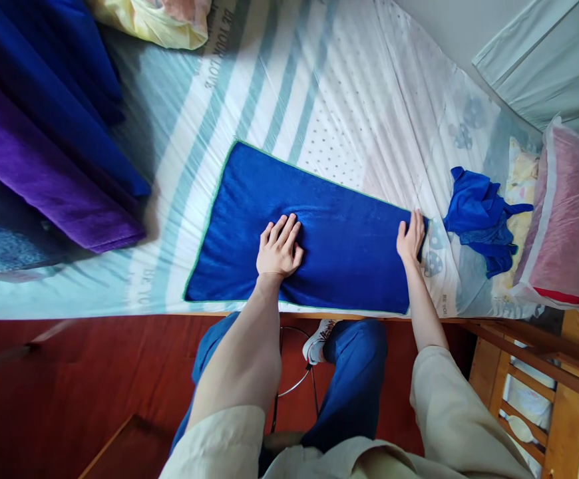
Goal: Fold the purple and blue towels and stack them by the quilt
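So the blue cloth [354,246] with the green edging is spread mostly flat on the bed [359,86], with a long side running along the bed's near edge. The person's left hand [279,249] is palm-down on it, a bit left of the cloth's middle, fingers spread and not gripping anything. The right hand [411,238] is over at the cloth's right end, also open, just resting there. Right past that end there's a crumpled blue heap [482,213], then a pink pillow [566,219] further along. Off to the cloth's left, some purple fabric [60,166].
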The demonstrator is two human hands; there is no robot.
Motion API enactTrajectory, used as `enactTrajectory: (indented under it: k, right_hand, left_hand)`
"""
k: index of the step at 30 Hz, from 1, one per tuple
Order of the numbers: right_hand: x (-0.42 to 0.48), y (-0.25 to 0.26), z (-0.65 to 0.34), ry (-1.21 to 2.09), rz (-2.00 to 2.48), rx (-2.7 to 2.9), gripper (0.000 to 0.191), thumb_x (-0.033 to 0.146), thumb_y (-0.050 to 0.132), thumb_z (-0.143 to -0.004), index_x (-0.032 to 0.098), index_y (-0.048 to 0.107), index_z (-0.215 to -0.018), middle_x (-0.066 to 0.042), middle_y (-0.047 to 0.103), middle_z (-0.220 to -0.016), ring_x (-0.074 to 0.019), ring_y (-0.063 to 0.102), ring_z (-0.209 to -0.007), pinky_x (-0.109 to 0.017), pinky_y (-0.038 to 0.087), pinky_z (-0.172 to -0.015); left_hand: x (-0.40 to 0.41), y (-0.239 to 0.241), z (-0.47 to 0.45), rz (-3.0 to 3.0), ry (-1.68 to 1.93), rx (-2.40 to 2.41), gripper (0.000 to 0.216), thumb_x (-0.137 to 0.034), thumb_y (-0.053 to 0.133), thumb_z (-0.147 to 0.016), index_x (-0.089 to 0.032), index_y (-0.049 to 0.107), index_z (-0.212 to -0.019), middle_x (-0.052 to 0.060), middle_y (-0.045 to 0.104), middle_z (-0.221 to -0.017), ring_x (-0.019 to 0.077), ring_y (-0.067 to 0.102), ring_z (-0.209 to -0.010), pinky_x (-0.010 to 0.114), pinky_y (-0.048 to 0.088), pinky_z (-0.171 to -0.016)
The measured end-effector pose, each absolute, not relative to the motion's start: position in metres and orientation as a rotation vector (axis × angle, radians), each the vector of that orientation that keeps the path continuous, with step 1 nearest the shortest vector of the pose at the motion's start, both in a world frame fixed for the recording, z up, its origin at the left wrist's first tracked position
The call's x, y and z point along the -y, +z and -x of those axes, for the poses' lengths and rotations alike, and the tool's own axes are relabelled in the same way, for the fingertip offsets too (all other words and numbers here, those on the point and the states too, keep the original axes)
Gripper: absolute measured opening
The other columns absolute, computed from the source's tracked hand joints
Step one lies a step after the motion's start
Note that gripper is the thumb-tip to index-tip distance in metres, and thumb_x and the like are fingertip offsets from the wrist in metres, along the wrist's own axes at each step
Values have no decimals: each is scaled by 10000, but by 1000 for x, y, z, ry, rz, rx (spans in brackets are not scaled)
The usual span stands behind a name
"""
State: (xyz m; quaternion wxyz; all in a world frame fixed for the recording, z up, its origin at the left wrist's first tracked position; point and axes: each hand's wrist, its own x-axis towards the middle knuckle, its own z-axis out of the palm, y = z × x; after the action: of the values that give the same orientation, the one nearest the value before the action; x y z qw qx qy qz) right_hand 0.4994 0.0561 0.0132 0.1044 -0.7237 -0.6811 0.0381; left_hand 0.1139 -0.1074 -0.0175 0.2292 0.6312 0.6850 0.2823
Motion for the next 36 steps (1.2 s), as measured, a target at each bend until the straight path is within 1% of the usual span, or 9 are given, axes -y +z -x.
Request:
enactTrajectory:
  k: [3,7,9,12,16,19,23,28,36]
  right_hand:
    - [-39,7,-485,202,2009,2317,595,411,302,-1085,144,408,-1607,-160,390,-1682,-248,304,-1593,-517,273,-1295]
    - [-54,7,-504,189,2089,2333,625,424,215,-1096,148,351,-1640,-157,325,-1717,-228,245,-1621,-525,242,-1310]
    - [-65,10,-515,165,2108,2331,629,419,197,-1097,146,345,-1645,-163,319,-1718,-234,250,-1620,-537,246,-1308]
    - [-64,16,-512,108,2095,2363,636,413,206,-1094,135,322,-1654,-178,298,-1723,-266,238,-1625,-589,236,-1300]
    - [-4,25,-465,118,1983,2429,659,420,255,-1085,126,273,-1673,-190,242,-1740,-300,170,-1645,-635,200,-1297]
    - [65,26,-421,307,1841,2549,651,443,318,-1076,167,320,-1666,-164,251,-1743,-306,156,-1649,-631,175,-1306]
    - [121,19,-385,419,1994,2414,644,428,270,-1084,166,313,-1671,-170,255,-1740,-316,176,-1644,-644,199,-1295]
    - [127,14,-377,435,2049,2300,630,414,270,-1083,198,319,-1673,-147,263,-1741,-315,199,-1639,-652,179,-1298]
    - [126,13,-373,511,2027,2233,617,406,337,-1069,188,389,-1644,-126,253,-1748,-306,187,-1641,-618,156,-1313]
  left_hand:
    - [107,-17,-114,-1747,765,-1888,667,-303,494,-906,-207,495,-1566,105,415,-1669,335,345,-1577,595,184,-1311]
    - [107,-16,-113,-1748,756,-1883,658,-305,486,-915,-197,497,-1564,109,417,-1667,332,343,-1578,594,185,-1309]
    - [107,-17,-114,-1737,758,-1878,668,-308,487,-914,-200,485,-1574,105,409,-1672,333,327,-1586,599,173,-1311]
    - [107,-16,-114,-1728,752,-1870,675,-312,483,-916,-194,477,-1580,108,399,-1676,333,318,-1590,599,170,-1311]
    - [105,-14,-114,-1739,712,-1866,654,-307,463,-925,-180,494,-1566,108,391,-1679,317,319,-1591,573,184,-1314]
    - [104,-14,-113,-1741,692,-1875,651,-303,462,-926,-173,494,-1564,108,382,-1683,314,307,-1596,572,185,-1315]
    - [106,-15,-112,-1741,672,-1877,665,-303,466,-928,-183,470,-1583,102,376,-1687,315,296,-1601,578,173,-1317]
    - [107,-14,-112,-1787,608,-1914,667,-290,462,-935,-176,458,-1593,104,374,-1688,303,299,-1601,562,165,-1321]
    - [108,-15,-110,-1845,524,-1962,647,-284,435,-951,-151,465,-1583,136,378,-1686,302,293,-1603,560,173,-1318]
